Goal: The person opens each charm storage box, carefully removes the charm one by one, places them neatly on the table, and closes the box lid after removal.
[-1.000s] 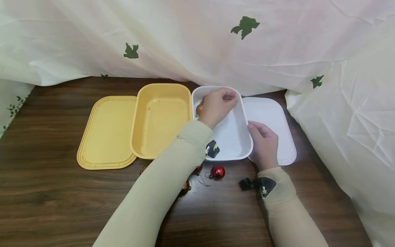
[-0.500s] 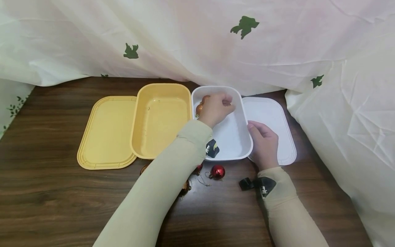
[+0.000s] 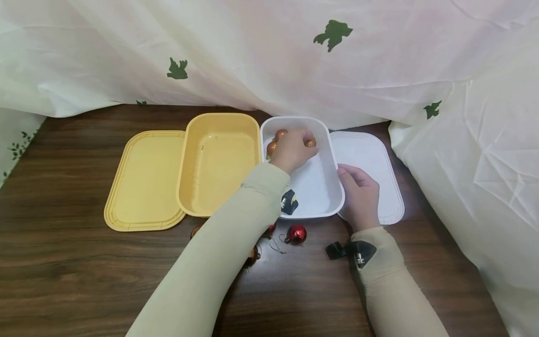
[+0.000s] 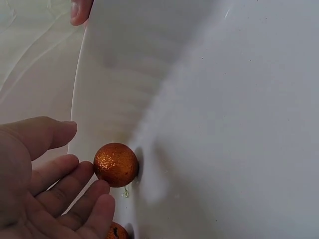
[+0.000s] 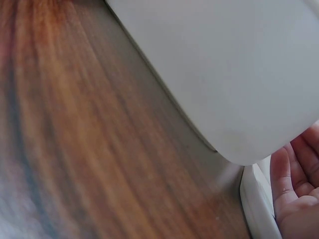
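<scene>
My left hand (image 3: 294,150) reaches into the white box (image 3: 313,208), low near its far wall. In the left wrist view its fingers are relaxed and apart, fingertips right at a glittery orange bauble (image 4: 116,165) that rests by the wall. A second orange bauble (image 4: 117,231) shows partly behind the fingers. Two more views of orange show in the head view: a bauble (image 3: 271,148) and another bauble (image 3: 280,134) left of the hand. My right hand (image 3: 360,194) pinches the box's right rim between thumb and fingers, beside the white lid (image 3: 389,187).
Left of the white box stands a yellow box (image 3: 219,173), with a yellow lid (image 3: 147,182) beyond it. In front lie a red bauble (image 3: 296,234), another red bauble (image 3: 269,231) and an amber bauble (image 3: 252,255), the last two partly behind the left sleeve. A cloth (image 3: 252,56) hangs behind.
My left hand has moved down and slightly nearer inside the white box, and its fingers have loosened. An orange bauble now shows at its fingertips. The right hand stays on the rim.
</scene>
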Demonstrator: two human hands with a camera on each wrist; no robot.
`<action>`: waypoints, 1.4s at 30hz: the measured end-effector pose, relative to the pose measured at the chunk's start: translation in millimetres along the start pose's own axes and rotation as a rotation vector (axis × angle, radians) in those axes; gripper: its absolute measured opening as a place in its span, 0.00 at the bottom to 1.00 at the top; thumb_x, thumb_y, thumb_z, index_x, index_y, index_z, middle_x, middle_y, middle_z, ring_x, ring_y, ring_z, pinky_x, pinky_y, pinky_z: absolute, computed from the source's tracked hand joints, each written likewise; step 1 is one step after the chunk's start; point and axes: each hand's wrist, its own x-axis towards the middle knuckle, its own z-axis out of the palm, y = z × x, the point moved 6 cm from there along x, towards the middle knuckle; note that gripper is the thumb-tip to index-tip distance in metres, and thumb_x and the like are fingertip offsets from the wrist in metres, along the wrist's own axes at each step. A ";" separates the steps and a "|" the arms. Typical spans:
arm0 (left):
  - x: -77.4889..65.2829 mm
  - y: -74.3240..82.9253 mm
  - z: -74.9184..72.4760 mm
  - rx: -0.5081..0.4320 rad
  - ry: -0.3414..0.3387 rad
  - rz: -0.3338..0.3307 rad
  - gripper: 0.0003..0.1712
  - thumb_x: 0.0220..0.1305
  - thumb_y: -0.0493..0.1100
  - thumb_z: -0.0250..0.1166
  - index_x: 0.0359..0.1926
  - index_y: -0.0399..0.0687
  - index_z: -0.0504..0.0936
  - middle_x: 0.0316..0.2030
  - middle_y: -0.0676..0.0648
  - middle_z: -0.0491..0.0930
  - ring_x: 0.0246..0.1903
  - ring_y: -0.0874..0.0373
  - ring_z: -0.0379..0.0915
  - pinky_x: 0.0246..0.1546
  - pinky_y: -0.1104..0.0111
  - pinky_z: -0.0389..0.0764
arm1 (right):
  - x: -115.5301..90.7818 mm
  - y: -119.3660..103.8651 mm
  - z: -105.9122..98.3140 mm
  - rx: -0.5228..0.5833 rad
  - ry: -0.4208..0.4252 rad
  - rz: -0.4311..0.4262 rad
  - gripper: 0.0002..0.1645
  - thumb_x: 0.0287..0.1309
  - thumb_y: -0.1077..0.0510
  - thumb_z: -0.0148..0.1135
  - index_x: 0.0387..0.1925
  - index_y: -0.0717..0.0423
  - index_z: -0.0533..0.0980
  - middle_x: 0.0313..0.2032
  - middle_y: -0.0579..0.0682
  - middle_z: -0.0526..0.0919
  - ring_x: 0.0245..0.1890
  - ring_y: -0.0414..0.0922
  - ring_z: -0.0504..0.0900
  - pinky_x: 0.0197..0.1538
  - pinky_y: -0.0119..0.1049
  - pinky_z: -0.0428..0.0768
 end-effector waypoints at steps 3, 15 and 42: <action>0.1 -1.2 1.5 0.007 -0.013 -0.022 0.19 0.61 0.49 0.62 0.54 0.54 0.76 0.47 0.53 0.76 0.42 0.59 0.68 0.46 0.66 0.72 | 0.0 0.1 -0.1 -0.002 0.002 -0.006 0.19 0.57 0.44 0.62 0.45 0.50 0.82 0.45 0.50 0.82 0.44 0.47 0.81 0.38 0.33 0.81; -1.4 -1.2 4.7 0.051 -0.044 -0.025 0.25 0.60 0.47 0.64 0.59 0.53 0.73 0.52 0.53 0.74 0.46 0.59 0.68 0.51 0.65 0.71 | 1.0 2.7 -0.4 0.016 -0.005 -0.029 0.19 0.57 0.45 0.62 0.45 0.52 0.81 0.45 0.51 0.82 0.44 0.47 0.81 0.38 0.34 0.81; -3.3 -7.3 17.8 0.102 -0.162 -0.042 0.19 0.58 0.52 0.66 0.50 0.54 0.79 0.42 0.56 0.78 0.40 0.60 0.70 0.45 0.67 0.71 | 1.4 3.1 0.1 -0.001 -0.005 -0.026 0.19 0.57 0.45 0.61 0.45 0.51 0.81 0.46 0.52 0.82 0.46 0.47 0.80 0.40 0.33 0.81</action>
